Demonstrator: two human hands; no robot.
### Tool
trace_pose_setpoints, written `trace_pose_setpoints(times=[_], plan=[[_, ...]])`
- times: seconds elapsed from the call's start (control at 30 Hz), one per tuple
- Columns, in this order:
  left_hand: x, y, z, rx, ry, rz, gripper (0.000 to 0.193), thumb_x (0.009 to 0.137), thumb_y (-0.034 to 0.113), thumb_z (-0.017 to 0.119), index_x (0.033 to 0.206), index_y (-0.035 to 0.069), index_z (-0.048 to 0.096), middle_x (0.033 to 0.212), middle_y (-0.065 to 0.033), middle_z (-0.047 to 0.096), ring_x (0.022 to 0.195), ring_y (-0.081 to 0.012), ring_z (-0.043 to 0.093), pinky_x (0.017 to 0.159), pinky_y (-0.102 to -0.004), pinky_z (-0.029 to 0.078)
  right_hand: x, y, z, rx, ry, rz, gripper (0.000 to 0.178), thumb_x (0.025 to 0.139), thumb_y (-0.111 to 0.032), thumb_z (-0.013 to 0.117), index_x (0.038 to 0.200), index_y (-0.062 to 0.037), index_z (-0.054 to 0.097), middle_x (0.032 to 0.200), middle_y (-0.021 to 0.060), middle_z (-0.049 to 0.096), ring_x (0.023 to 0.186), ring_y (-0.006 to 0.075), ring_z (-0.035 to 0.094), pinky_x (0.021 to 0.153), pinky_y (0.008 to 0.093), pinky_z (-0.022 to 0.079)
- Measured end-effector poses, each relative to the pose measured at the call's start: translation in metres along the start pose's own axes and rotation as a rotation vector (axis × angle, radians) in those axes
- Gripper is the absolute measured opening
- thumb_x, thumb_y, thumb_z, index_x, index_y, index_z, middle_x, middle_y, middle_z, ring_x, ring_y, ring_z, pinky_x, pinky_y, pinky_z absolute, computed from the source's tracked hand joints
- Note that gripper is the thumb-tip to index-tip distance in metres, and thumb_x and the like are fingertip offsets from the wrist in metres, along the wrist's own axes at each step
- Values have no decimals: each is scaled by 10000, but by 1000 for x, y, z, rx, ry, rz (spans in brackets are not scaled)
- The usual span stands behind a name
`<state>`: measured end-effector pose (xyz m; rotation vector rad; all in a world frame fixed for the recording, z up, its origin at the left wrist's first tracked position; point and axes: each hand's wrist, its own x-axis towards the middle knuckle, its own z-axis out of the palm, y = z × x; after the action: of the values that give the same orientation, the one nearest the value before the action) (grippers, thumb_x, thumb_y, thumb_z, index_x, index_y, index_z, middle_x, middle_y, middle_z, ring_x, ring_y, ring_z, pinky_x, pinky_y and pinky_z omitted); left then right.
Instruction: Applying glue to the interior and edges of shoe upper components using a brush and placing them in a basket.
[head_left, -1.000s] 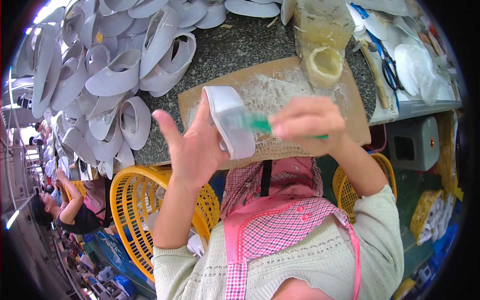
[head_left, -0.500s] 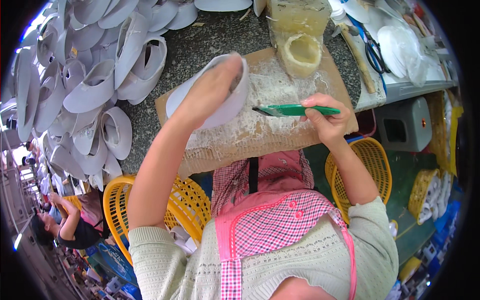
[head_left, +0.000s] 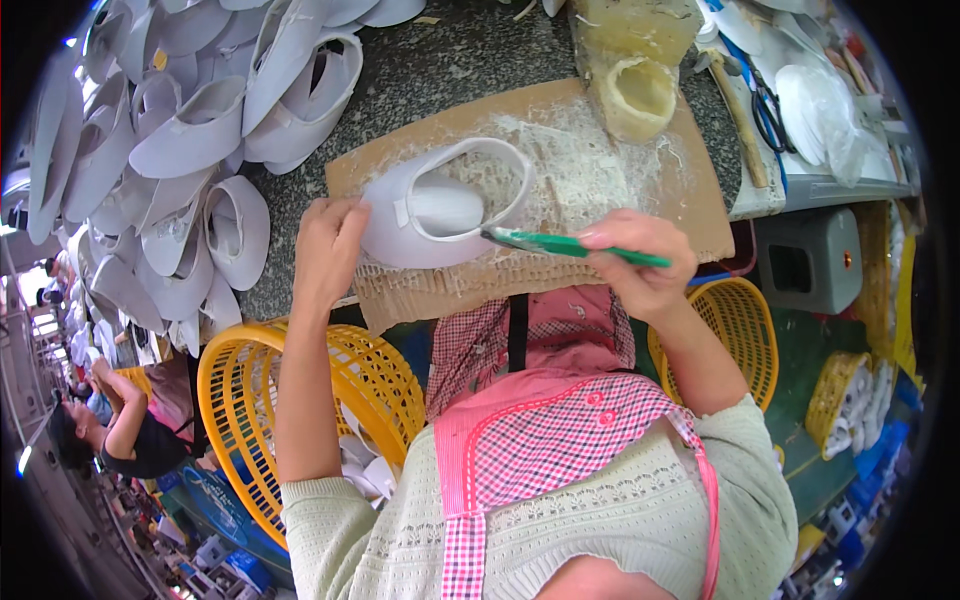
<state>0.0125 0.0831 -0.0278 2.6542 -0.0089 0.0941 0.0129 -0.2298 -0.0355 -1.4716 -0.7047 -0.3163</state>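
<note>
A white shoe upper (head_left: pixel 410 240) lies on a glue-crusted cardboard sheet (head_left: pixel 600 180), its oval opening facing up and a pale inner piece showing through it. My left hand (head_left: pixel 328 250) grips its left end between thumb and fingers. In my right hand (head_left: pixel 645 262) is a brush with a green handle (head_left: pixel 560 243), held between thumb and fingers. Its dark tip meets the lower rim of the opening. Beyond the cardboard's far edge, a yellowish, glue-caked pot (head_left: pixel 640 92) stands with its round mouth toward me.
White uppers (head_left: pixel 190 130) are heaped on the speckled tabletop at left. A wooden-handled tool (head_left: pixel 738 120), black scissors (head_left: pixel 765 110) and plastic-wrapped white pieces (head_left: pixel 815 110) lie at right. Yellow baskets (head_left: pixel 235 400) flank me below the table. Another person (head_left: pixel 125 425) works at far left.
My left hand has come out of the upper's opening and moved left to its end. The upper now lies lower, its opening uncovered. The brush tip has moved left onto the rim.
</note>
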Motion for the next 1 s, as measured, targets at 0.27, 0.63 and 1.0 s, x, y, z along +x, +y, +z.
trace_pose_setpoints(times=[0.27,0.63,1.0], plan=[[-34,22,7,-1205,-128,-401,63,799,61,491,851,54,457,714,-57,578,594,-109,570,526,-217,471,-13,-4,23,-200,9,-176,210,689,22,625,893,-17,599,707,102,608,549,182,570,465,246,446],[-80,36,30,-1301,52,-517,90,815,42,502,864,50,426,712,-71,580,611,-116,571,546,-226,480,-27,-13,18,-432,15,-156,197,659,17,607,852,-23,608,727,98,608,568,196,586,502,285,472],[-67,81,14,-1260,-113,-155,173,801,-18,504,972,-1,484,920,-91,580,824,-117,561,729,-242,454,22,-14,-40,-509,228,-117,134,717,68,584,846,34,597,799,125,630,688,149,610,602,228,473]])
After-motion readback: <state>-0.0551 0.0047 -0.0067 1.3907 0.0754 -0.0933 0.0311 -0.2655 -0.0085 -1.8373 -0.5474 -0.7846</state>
